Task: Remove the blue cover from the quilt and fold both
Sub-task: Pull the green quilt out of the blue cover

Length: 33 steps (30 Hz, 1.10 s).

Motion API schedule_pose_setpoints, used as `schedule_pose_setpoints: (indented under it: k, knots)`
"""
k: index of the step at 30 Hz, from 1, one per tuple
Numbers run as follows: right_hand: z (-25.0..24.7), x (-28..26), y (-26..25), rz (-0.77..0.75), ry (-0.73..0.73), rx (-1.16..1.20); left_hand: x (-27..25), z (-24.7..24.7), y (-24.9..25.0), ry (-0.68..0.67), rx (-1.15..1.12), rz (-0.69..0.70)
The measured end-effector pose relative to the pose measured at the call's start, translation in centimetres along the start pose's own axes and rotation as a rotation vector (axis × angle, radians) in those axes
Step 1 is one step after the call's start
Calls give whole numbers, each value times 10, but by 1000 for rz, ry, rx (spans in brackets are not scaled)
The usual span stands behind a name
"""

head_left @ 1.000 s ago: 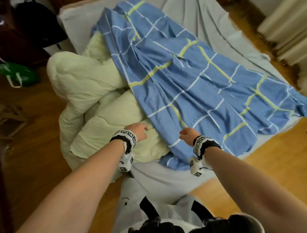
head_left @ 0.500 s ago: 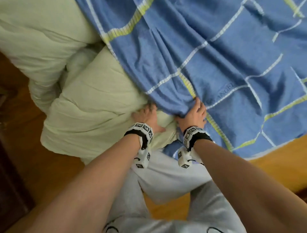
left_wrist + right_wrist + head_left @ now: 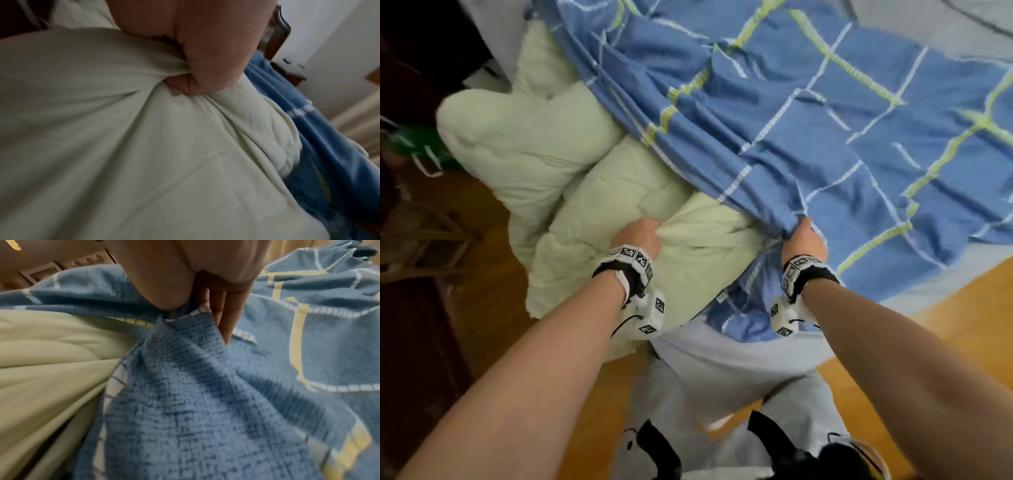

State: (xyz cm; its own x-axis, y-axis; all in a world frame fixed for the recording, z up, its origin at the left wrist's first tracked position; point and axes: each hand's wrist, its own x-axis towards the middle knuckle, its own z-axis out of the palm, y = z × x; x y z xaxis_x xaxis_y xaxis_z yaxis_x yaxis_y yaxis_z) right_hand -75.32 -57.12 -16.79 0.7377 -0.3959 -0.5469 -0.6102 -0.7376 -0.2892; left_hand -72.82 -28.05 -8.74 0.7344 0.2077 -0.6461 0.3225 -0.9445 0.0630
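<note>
Cover removal well underway, not done. Most of quilt out already, bunched in pale-green heaps left of cover, hanging partly off bed edge toward floor. Near end of quilt apparently in cover's mouth yet, blue cloth under & beside it. Left hand clenched on a fistful of quilt, fabric puckered at grip. Right hand pinching cover's hem just right of quilt, thumb against fingers. Left to do: free last bit, then fold both; no folding started. Cover as container: rest lies flat & slack on bed, prob. empty there, can't tell for sure.
</note>
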Motion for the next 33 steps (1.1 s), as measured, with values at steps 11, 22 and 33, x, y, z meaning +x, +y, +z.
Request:
schedule_pose_setpoints:
  k: [11,22,33]
  knots:
    - [66,-30,-14,32,-200,296,2,33,-64,-66,73,-30]
    - [124,-22,34,-113,-171,439,66,137,28,-114,23,159]
    - [17,-32,-90,-169,-103,161,-24,51,-13,-296,155,280]
